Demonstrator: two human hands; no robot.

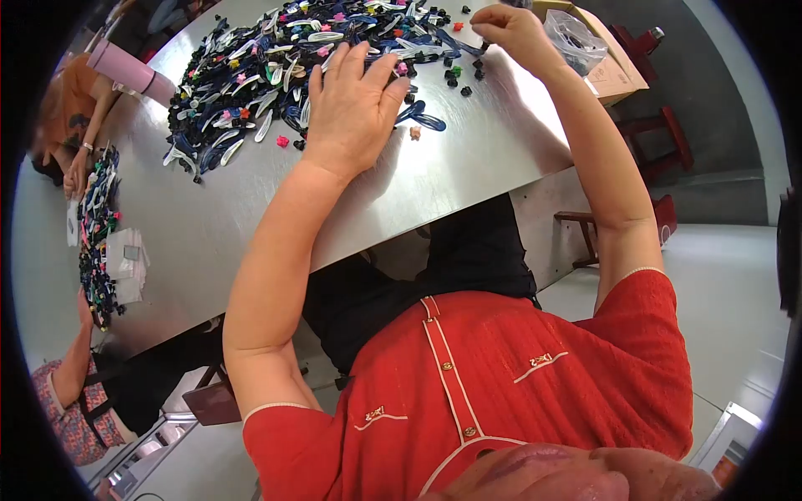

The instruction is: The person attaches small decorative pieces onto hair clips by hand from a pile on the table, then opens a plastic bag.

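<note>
My left hand (349,108) lies palm down on the near edge of a large pile of hair clips (267,63), its fingers spread. The pile mixes navy and white snap clips with small black and coloured claw clips. Beside that hand, a navy snap clip (429,122) and an orange claw clip (415,133) rest on the metal table (468,171). My right hand (518,35) is right of the pile, thumb and fingers curled together; what they hold, if anything, I cannot make out. Several black claw clips (466,91) lie below it.
A cardboard box (614,71) with a clear plastic bag (576,42) stands at the right. At the left are a pink tumbler (132,71), another strip of clips (98,225), plastic packets (127,259) and other people's hands (77,175). Red stools (660,142) stand beyond the table.
</note>
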